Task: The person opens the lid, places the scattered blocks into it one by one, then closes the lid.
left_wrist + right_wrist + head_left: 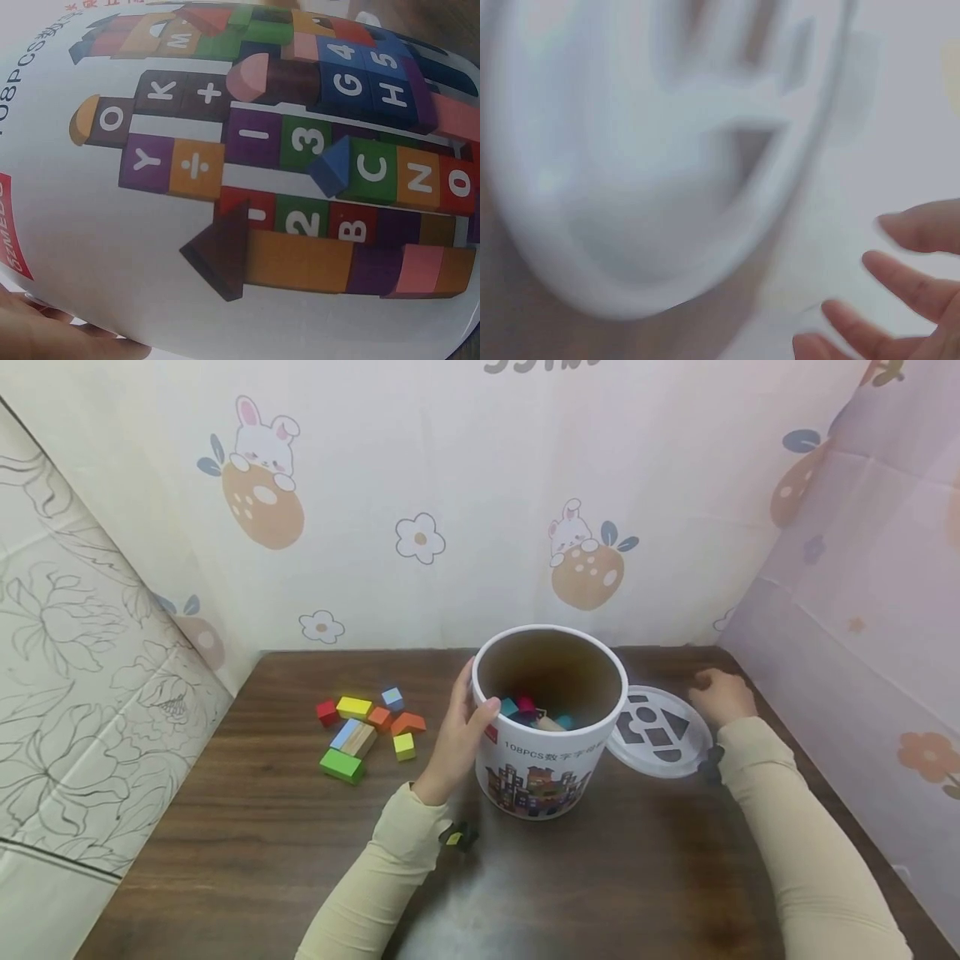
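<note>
A white bucket [540,777] printed with coloured letter-block pictures stands near the middle of the table, with several coloured blocks [527,707] low inside it. My left hand [455,739] holds the bucket's left side, thumb on the front near the rim. In the left wrist view the bucket's printed wall [180,277] fills most of the picture. My right hand [726,697] is just past the right edge of a round white lid [693,752] with shaped cut-outs. Its fingers [911,281] are spread and loosely bent, with nothing between them, apart from the blurred lid.
To the left of the bucket lies a loose group of blocks, among them a green block [342,765], a yellow cube [404,746] and a red cube [327,712]. A printed cloth [480,585] hangs behind the wooden table [247,860], and more cloth hangs along both sides.
</note>
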`<state>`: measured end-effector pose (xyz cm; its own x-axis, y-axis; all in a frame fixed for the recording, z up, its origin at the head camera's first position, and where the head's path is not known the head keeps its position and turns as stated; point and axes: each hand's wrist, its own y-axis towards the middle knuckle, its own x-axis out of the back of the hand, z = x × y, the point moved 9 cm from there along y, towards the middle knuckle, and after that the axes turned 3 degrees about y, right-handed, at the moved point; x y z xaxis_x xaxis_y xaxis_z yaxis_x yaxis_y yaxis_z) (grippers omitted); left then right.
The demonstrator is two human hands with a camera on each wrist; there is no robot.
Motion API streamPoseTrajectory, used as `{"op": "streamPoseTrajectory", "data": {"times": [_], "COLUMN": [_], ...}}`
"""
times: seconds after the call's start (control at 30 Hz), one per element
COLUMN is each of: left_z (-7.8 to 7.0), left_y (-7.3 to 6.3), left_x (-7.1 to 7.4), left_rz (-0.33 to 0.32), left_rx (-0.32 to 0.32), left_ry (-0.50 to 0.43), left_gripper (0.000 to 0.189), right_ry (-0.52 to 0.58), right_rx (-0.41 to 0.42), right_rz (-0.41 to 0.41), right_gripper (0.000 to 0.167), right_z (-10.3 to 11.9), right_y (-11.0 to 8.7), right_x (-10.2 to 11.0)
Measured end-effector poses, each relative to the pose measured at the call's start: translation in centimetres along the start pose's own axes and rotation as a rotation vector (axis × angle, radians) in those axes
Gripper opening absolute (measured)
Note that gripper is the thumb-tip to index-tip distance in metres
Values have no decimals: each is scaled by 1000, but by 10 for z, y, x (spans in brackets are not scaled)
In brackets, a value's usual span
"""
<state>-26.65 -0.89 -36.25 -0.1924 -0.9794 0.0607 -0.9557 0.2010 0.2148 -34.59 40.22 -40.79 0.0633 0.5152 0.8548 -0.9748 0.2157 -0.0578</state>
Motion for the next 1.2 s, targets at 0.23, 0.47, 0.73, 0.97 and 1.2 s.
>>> {"op": "streamPoseTrajectory", "data": {"times": [0.23, 0.47, 0.73, 0.97, 1.2], "left_z": [1, -1, -1, -4, -23], "left_y": [-1, -2, -2, -5, -5], "left_x": [0, -2, 0, 8, 39], "left_rz": [-1, 4, 1, 56, 83], "left_rx": [14, 4, 1, 68, 52], "left_ry": [6, -2, -2, 108, 307], "left_gripper": [71, 71, 70, 70, 72], "right_ry": [358, 529, 590, 653, 669], "right_rx": [231, 324, 335, 342, 321], "right_rz": [44, 177, 152, 81, 69], "right_gripper": [66, 62, 54, 49, 48], "right_z": [105, 160, 174, 175, 177], "right_y": [-34, -91, -117, -123, -122], "right_x": [12, 9, -3, -8, -9]}}
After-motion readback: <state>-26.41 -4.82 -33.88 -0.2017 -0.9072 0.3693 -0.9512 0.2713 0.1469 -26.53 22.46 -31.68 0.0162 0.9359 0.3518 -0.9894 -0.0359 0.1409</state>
